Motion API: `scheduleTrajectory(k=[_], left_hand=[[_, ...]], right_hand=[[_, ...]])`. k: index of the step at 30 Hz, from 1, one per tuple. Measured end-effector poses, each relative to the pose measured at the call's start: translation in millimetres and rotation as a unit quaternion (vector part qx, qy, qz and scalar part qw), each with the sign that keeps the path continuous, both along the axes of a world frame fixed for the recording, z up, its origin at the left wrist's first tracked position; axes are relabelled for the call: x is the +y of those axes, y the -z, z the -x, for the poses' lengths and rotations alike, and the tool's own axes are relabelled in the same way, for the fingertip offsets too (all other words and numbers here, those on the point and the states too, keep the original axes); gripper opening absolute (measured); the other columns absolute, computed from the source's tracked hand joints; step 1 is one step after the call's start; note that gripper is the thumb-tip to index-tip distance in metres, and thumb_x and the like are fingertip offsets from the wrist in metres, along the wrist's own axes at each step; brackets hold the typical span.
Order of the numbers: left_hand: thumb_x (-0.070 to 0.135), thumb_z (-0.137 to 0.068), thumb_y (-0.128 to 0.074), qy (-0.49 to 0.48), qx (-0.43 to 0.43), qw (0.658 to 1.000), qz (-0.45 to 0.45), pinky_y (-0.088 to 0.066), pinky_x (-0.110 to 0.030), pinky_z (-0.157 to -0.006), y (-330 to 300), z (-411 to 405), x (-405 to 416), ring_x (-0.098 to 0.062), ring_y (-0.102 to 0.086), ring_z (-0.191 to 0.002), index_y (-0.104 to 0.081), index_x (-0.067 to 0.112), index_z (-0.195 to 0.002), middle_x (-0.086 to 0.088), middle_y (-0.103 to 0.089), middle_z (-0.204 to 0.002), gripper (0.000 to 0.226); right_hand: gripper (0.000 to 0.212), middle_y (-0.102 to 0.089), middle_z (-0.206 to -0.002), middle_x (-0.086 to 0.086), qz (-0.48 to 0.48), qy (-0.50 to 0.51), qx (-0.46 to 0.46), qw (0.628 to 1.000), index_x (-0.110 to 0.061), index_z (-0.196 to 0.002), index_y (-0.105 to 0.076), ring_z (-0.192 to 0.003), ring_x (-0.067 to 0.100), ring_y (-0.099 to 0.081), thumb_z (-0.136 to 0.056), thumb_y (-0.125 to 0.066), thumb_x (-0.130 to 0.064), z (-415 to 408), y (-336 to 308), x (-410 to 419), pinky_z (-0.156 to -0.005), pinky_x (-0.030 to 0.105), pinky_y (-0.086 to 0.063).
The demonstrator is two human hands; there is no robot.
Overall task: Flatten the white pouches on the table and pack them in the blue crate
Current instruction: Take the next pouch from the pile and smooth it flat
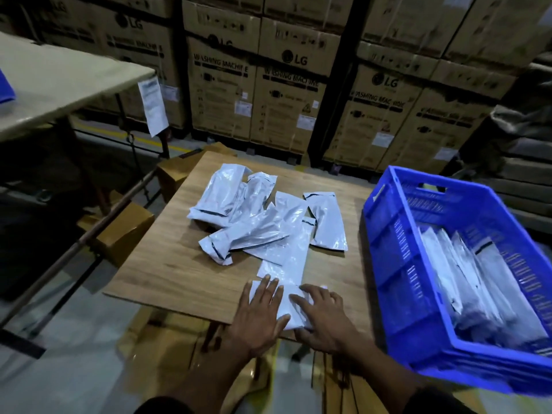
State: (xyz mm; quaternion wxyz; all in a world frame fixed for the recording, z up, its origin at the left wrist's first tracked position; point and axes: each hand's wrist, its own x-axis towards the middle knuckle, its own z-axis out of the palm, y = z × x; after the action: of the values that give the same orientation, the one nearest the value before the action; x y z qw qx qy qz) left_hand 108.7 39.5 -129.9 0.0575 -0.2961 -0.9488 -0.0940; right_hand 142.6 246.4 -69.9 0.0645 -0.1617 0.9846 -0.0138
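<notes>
We've got both hands, left hand (259,312) and right hand (324,316), on one pouch (288,306) at the table (167,264) edge; pile of pouches (263,222) just beyond them, crate (397,264) off to their right with pouches inside.

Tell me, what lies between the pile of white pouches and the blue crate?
In the head view, only bare wooden table separates the pile of pouches from the blue crate.

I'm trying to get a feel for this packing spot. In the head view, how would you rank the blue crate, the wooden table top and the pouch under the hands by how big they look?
1. Wooden table top
2. Blue crate, close behind; it sits nearer the camera, so this order is unsure
3. Pouch under the hands, clearly smallest
</notes>
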Motion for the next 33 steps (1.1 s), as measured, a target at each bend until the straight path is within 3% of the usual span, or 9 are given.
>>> scheduleTrajectory(k=[2,4,6,9,15,19,23,29,33], left_hand=[[0.053,-0.101,-0.032,-0.004,-0.013,1.0,0.013,-0.02,-0.058,-0.115,-0.6,-7.4,3.9,-0.028,-0.035,-0.149,-0.054,0.01,-0.145,-0.01,-0.046,-0.156,0.066],[0.049,-0.101,-0.032,-0.008,-0.02,1.0,0.018,-0.019,-0.056,-0.116,-4.1,-11.4,7.4,-0.028,-0.036,-0.148,-0.053,0.008,-0.145,-0.011,-0.046,-0.155,0.064],[0.042,-0.1,-0.033,-0.027,-0.023,0.999,0.022,-0.021,-0.054,-0.116,-9.1,-10.8,11.2,-0.027,-0.039,-0.146,-0.056,0.007,-0.143,-0.011,-0.05,-0.152,0.06],[0.036,-0.097,-0.033,-0.042,-0.039,0.998,0.033,-0.024,-0.054,-0.115,-6.3,-10.2,16.5,-0.029,-0.042,-0.145,-0.059,0.005,-0.141,-0.013,-0.053,-0.149,0.06],[0.038,-0.099,-0.028,-0.048,-0.044,0.998,0.026,-0.028,-0.051,-0.116,4.4,-11.2,18.3,-0.028,-0.036,-0.148,-0.049,0.007,-0.148,-0.012,-0.044,-0.157,0.062],[0.042,-0.101,-0.027,-0.043,-0.027,0.999,0.019,-0.027,-0.053,-0.119,5.9,-13.7,14.2,-0.03,-0.025,-0.153,-0.04,0.01,-0.154,-0.008,-0.031,-0.164,0.063],[0.042,-0.102,-0.026,-0.042,-0.03,0.998,0.021,-0.028,-0.054,-0.12,5.4,-16.0,12.3,-0.029,-0.019,-0.154,-0.037,0.012,-0.156,-0.007,-0.025,-0.166,0.063],[0.043,-0.101,-0.028,-0.039,-0.036,0.998,0.029,-0.019,-0.051,-0.118,3.2,-15.8,11.9,-0.03,-0.027,-0.152,-0.045,0.012,-0.152,-0.007,-0.034,-0.163,0.062],[0.043,-0.102,-0.028,-0.016,-0.009,0.999,0.026,-0.028,-0.051,-0.117,4.0,-9.9,8.6,-0.031,-0.028,-0.151,-0.047,0.011,-0.151,-0.007,-0.036,-0.162,0.061]], right_hand=[[0.076,-0.048,-0.145,0.01,-0.01,0.003,0.003,1.0,-0.027,-0.139,-0.05,-0.13,0.037,-0.048,-0.072,-0.052,-0.062,-7.6,5.5,0.9,-0.096,0.061,-0.04],[0.07,-0.048,-0.147,0.008,0.017,0.029,0.011,0.999,-0.022,-0.139,-0.053,-0.139,0.036,-0.04,-0.078,-0.048,-0.057,-14.1,7.3,-3.4,-0.11,0.062,-0.026],[0.058,-0.051,-0.145,0.006,0.05,0.035,0.043,0.997,-0.017,-0.136,-0.055,-0.139,0.032,-0.042,-0.086,-0.045,-0.045,-15.7,9.5,-12.3,-0.113,0.051,-0.017],[0.051,-0.051,-0.147,0.006,0.099,0.029,0.061,0.993,-0.012,-0.14,-0.053,-0.137,0.028,-0.047,-0.096,-0.036,-0.032,-13.6,18.5,-26.3,-0.113,0.04,-0.019],[0.057,-0.034,-0.159,-0.004,0.065,0.064,0.062,0.994,-0.018,-0.152,-0.04,-0.148,0.018,-0.029,-0.106,-0.014,-0.039,-14.8,39.2,-29.1,-0.116,0.041,-0.017],[0.053,-0.025,-0.163,-0.009,0.033,0.064,0.079,0.994,-0.025,-0.156,-0.032,-0.151,0.019,-0.022,-0.105,-0.026,-0.04,-18.3,41.7,-26.1,-0.118,0.046,-0.016],[0.055,-0.025,-0.164,-0.006,0.025,0.076,0.089,0.993,-0.023,-0.156,-0.032,-0.151,0.021,-0.023,-0.104,-0.026,-0.041,-21.7,42.6,-28.1,-0.117,0.05,-0.018],[0.056,-0.019,-0.165,-0.008,0.014,0.072,0.082,0.994,-0.025,-0.157,-0.028,-0.152,0.02,-0.018,-0.104,-0.024,-0.042,-20.6,47.4,-25.0,-0.118,0.049,-0.015],[0.056,-0.021,-0.164,-0.009,0.011,0.084,0.091,0.992,-0.025,-0.157,-0.028,-0.152,0.02,-0.018,-0.104,-0.027,-0.043,-18.7,49.4,-27.5,-0.118,0.049,-0.015]])
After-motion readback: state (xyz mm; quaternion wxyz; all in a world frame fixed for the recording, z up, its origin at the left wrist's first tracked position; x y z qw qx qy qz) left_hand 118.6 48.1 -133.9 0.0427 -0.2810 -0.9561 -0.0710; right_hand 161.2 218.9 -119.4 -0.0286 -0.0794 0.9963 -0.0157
